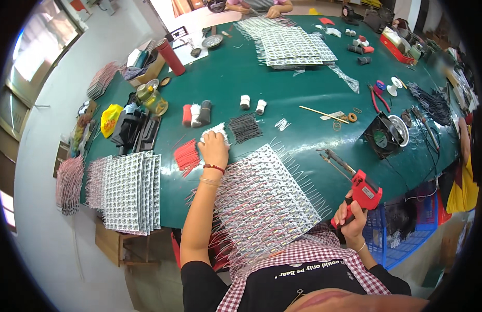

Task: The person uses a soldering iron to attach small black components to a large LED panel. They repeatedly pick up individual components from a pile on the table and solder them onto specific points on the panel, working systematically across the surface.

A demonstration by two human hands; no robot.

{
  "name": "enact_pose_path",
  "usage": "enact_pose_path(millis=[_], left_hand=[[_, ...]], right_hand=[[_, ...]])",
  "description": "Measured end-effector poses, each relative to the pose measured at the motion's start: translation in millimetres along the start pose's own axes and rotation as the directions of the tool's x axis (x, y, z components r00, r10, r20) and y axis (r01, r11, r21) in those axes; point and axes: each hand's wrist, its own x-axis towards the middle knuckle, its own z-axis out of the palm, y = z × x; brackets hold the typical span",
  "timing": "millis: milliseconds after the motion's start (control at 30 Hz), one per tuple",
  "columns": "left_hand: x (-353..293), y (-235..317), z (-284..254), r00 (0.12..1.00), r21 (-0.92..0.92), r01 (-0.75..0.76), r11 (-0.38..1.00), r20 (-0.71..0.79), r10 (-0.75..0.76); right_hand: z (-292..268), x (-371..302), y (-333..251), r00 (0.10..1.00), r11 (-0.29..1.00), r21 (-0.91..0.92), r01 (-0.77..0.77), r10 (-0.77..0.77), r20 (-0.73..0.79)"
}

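My left hand [215,148] reaches down onto a pile of short white wires [220,132], its fingers curled together over them. Just beside it lie a bundle of red wires [187,157] and one of black wires [245,128]. In my right hand [351,221] is the grip of a red soldering gun [367,193], its metal tip pointing up and left above the table. Between my arms, a white sheet of circuit boards [269,200] with many thin wires standing out of it lies at the near table edge, partly over my lap.
Stacked board sheets [127,192] stand at the left edge. A small fan [382,136], red pliers [379,99] and a wooden stick [324,114] lie right. At the far side, a person's hands [275,11] work by more sheets [288,44]. A red thermos [170,57] stands far left.
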Motion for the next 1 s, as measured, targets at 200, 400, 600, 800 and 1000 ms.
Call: enact_pose_path(millis=[200, 400, 600, 800, 1000], left_hand=[[-2, -10, 15, 0.995, -0.084, -0.104, 0.991, -0.018, 0.103], [-2, -13, 24, 0.981, -0.161, -0.194, 0.968, -0.029, 0.192], [-4, -13, 24, 0.961, -0.180, -0.275, 0.944, -0.058, 0.269], [-7, -11, 23, 0.951, -0.210, -0.306, 0.929, -0.112, 0.288], [-4, -13, 16, 0.966, -0.286, -0.218, 0.933, -0.200, 0.165]], right_hand=[[7, 6, -3, 1.000, 1.000, -0.014, 0.016, -0.016, 0.014], [2, 4, 0, 0.997, 0.996, -0.042, 0.079, -0.080, -0.013], [3, 5, -1, 0.995, 0.995, -0.035, 0.093, -0.093, -0.021], [2, 5, -3, 0.993, 0.993, -0.022, 0.117, -0.118, -0.029], [0, 7, -4, 0.991, 0.991, -0.023, 0.130, -0.131, -0.016]])
